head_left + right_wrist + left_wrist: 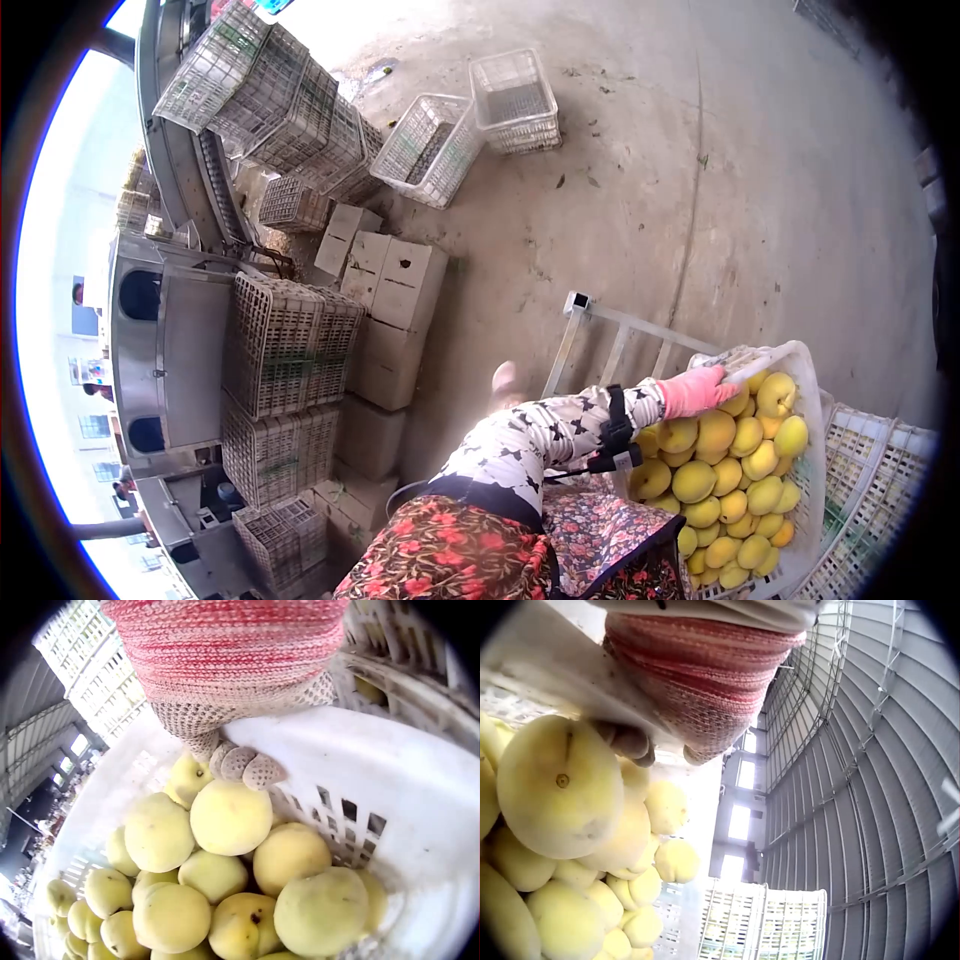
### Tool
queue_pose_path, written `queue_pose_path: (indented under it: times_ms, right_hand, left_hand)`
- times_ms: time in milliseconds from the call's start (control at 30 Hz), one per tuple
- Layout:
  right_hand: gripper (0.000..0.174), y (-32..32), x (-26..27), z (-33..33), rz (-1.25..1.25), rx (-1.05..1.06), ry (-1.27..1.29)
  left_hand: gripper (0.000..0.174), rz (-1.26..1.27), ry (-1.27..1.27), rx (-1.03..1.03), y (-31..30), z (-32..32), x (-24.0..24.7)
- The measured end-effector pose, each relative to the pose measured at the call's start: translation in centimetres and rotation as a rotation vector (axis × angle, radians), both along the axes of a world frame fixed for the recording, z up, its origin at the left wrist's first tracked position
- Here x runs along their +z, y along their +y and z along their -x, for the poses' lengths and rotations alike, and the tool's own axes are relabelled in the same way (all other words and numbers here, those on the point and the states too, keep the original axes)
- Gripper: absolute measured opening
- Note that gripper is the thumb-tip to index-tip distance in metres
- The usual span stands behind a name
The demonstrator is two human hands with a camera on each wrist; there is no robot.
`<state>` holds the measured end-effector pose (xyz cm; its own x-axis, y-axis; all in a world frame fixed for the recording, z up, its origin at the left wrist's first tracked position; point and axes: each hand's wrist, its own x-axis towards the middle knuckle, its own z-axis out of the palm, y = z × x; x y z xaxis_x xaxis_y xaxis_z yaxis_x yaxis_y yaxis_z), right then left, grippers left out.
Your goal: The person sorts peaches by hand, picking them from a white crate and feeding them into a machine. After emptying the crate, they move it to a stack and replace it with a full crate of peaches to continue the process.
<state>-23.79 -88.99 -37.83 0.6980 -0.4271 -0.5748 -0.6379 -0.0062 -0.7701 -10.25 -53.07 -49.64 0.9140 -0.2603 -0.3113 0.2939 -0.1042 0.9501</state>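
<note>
A white plastic crate [814, 430] full of yellow peaches [715, 480] stands at the lower right of the head view. My left hand [697, 391], in a pink knitted glove, grips its rim at the upper end. In the left wrist view, fingertips [634, 744] curl over the edge beside a large peach [559, 802]. My right hand [236, 682], in a matching glove, grips another part of the crate's rim [360, 735]. Its fingertips [240, 763] reach inside, right above the peaches. The head view does not show this hand.
Another white crate [875, 480] is beside the full one. A metal frame [640, 322] stands on the floor behind it. Stacked crates [290, 340], cartons [408, 285] and a conveyor [185, 170] line the left side. Loose crates [432, 150] sit farther off on concrete.
</note>
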Motion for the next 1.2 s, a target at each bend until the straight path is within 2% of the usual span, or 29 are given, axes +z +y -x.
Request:
queue_pose_path:
  times_ms: [67,100,200,233,267,333,400,433,500,533,567,633,700,733,800,867,900,933,967,1033,1100,1200]
  right_hand:
    - [0.041,1.8,-0.1,-0.3,-0.016,0.080,-0.028]
    - [0.041,2.5,0.0,-0.2,-0.024,0.121,-0.035]
    - [0.039,7.0,0.7,0.9,-0.013,0.275,-0.054]
    - [0.039,9.0,0.8,1.4,-0.016,0.324,-0.070]
    - [0.038,10.8,1.1,2.0,-0.023,0.375,-0.085]
    - [0.037,15.3,1.4,3.5,-0.033,0.486,-0.119]
    - [0.037,20.6,1.6,5.2,-0.039,0.603,-0.155]
    - [0.036,23.5,1.9,6.0,-0.038,0.675,-0.173]
    - [0.035,29.7,2.8,7.9,-0.061,0.824,-0.192]
    - [0.035,33.0,2.9,8.4,-0.087,0.903,-0.197]
    - [0.034,36.3,3.0,9.2,-0.110,0.982,-0.201]
    - [0.034,44.5,2.3,10.6,-0.167,1.149,-0.239]
    - [0.025,54.8,0.3,13.2,-0.232,1.297,-0.305]
    - [0.025,59.2,-0.7,13.7,-0.230,1.400,-0.299]
    - [0.025,67.8,-0.4,16.7,-0.253,1.583,-0.300]
    - [0.027,76.0,0.4,20.0,-0.301,1.757,-0.354]
    - [0.027,79.9,1.0,21.4,-0.323,1.850,-0.408]
    - [0.028,83.4,2.4,23.5,-0.349,1.890,-0.423]
    - [0.028,87.3,4.0,25.8,-0.380,1.931,-0.448]
    - [0.028,93.6,5.5,30.2,-0.440,1.975,-0.461]
    - [0.026,101.4,5.8,34.7,-0.484,2.009,-0.438]
    - [0.021,112.2,3.4,39.3,-0.468,2.128,-0.365]
  left_hand:
    - [0.056,0.089,-0.104,0.129,2.2,2.2,-0.2]
    - [0.056,0.180,0.008,0.174,3.9,3.9,0.3]
    - [0.059,0.260,0.067,0.298,10.2,9.5,1.0]
    - [0.057,0.271,0.070,0.379,12.0,11.7,-0.8]
    - [0.056,0.282,0.115,0.431,14.4,14.5,0.2]
    - [0.055,0.311,0.192,0.539,20.8,21.3,1.5]
    - [0.055,0.393,0.106,0.693,26.6,28.1,-1.6]
    - [0.053,0.402,0.171,0.746,30.0,32.4,-1.1]
    - [0.052,0.376,0.066,0.913,35.3,43.0,-0.8]
    - [0.050,0.216,0.188,1.067,37.7,48.2,1.1]
    - [0.048,0.133,0.223,1.152,39.7,53.0,0.6]
    - [0.038,0.275,0.007,1.484,41.6,63.2,1.4]
    - [0.033,0.392,-0.020,1.697,42.0,72.7,5.5]
    - [0.030,0.343,-0.053,1.824,42.0,76.3,5.0]
    - [0.032,0.349,-0.051,2.039,41.3,82.4,7.8]
    - [0.040,0.334,-0.227,2.118,40.3,87.3,8.5]
    - [0.041,0.307,-0.224,2.198,40.3,89.4,8.9]
    - [0.043,0.287,-0.215,2.276,40.2,91.0,9.3]
    - [0.044,0.327,-0.271,2.397,40.8,90.8,12.1]
    - [0.043,0.331,-0.372,2.426,41.8,95.1,11.3]
    - [0.041,0.283,-0.421,2.493,45.4,97.6,11.8]
    - [0.042,0.209,-0.304,2.596,52.5,102.5,12.5]
